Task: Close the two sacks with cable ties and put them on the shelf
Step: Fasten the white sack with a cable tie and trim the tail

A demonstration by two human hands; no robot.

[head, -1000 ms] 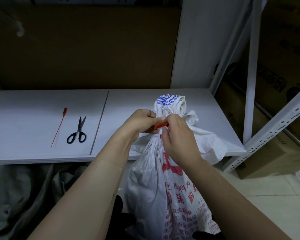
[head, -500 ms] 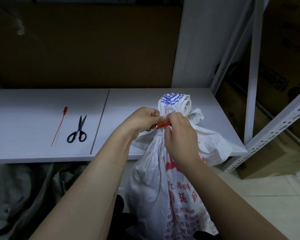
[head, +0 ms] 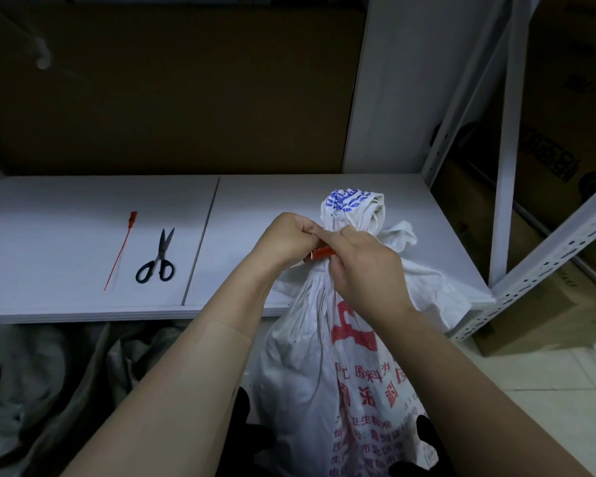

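Both hands, left (head: 291,244) and right (head: 362,266), grip the sack's (head: 310,356) red tie (head: 322,252).

so the sack (head: 310,339) stands on the floor right in front of the shelf (head: 66,235), neck up past its front edge. On the shelf to the left: scissors (head: 157,258), and a spare tie (head: 121,251) just left of them. Both hands (head: 289,241) (head: 365,266) meet at the neck.
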